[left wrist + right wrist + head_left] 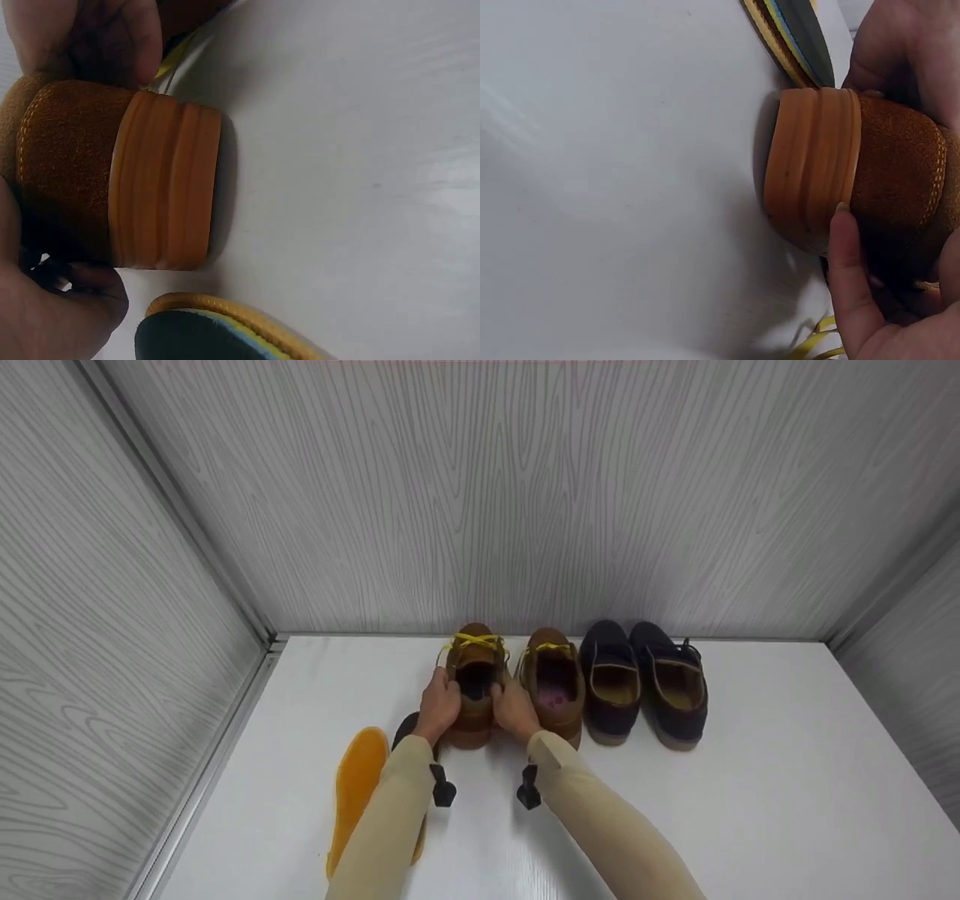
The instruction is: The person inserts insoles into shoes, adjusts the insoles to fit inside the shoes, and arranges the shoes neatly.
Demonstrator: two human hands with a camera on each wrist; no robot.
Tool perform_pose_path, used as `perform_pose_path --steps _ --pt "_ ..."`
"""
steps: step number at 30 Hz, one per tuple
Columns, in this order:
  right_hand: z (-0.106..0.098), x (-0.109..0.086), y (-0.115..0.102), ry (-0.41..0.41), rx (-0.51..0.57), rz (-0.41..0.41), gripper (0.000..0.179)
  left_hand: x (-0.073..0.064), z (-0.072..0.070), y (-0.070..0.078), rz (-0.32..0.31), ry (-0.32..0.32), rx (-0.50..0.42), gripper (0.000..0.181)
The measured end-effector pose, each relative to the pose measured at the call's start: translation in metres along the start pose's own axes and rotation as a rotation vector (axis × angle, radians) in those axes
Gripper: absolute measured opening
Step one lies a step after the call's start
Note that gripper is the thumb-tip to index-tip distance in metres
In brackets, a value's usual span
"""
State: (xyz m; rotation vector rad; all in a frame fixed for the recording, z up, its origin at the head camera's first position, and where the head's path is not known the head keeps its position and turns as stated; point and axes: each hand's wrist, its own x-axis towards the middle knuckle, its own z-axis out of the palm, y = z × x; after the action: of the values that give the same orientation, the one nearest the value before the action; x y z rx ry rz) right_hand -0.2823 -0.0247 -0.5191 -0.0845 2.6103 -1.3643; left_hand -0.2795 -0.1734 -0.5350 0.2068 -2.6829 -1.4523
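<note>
A brown suede shoe with yellow laces and a dark inside stands toe to the wall, between both hands. My left hand grips its left side, thumb at the rim of the opening. On the opposite side my right hand holds the shoe the same way; the right wrist view has one fingertip against the tan sole. The left wrist view shows the suede heel from behind. Close on the right is the matching brown shoe, pinkish inside.
Two dark navy shoes stand further right. Left of the hands lie an orange insole and a dark insole, the latter partly hidden by the left arm. A grey wood-grain wall rises behind the white surface.
</note>
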Motion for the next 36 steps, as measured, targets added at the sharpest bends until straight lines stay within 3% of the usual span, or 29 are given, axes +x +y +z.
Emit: perform_pose_path --steps 8,11,14,18,20,23,26,28,32,36 --pt "0.005 0.001 0.004 0.021 0.024 -0.009 0.028 0.003 0.004 0.000 -0.016 0.023 0.030 0.009" --pt "0.008 -0.003 0.006 0.046 0.008 -0.117 0.034 0.000 0.003 -0.004 -0.003 0.022 -0.006 0.010" --pt "0.005 -0.015 0.002 -0.001 0.027 -0.223 0.044 -0.004 -0.004 -0.009 -0.002 0.038 -0.043 0.018" --pt "-0.018 -0.040 -0.008 -0.032 0.040 -0.272 0.042 -0.014 -0.018 -0.009 -0.023 0.132 0.022 0.026" --pt "-0.034 -0.048 -0.008 0.051 0.034 -0.313 0.035 -0.020 -0.022 -0.005 0.010 0.195 0.066 0.026" --pt "-0.059 -0.049 0.004 0.228 0.052 -0.389 0.025 -0.030 -0.020 0.012 0.139 0.252 0.034 0.021" --pt "-0.078 -0.041 0.024 0.390 0.073 -0.417 0.021 -0.037 -0.009 0.031 0.252 0.205 -0.014 0.022" --pt "-0.087 -0.035 0.037 0.439 0.082 -0.393 0.022 -0.040 0.000 0.043 0.272 0.126 -0.040 0.022" --pt "-0.091 -0.029 0.054 0.400 0.027 -0.303 0.029 -0.041 0.014 0.058 0.226 -0.043 -0.053 0.020" --pt "-0.084 -0.030 0.057 0.289 -0.095 -0.233 0.041 -0.041 0.025 0.061 0.182 -0.095 -0.021 0.017"
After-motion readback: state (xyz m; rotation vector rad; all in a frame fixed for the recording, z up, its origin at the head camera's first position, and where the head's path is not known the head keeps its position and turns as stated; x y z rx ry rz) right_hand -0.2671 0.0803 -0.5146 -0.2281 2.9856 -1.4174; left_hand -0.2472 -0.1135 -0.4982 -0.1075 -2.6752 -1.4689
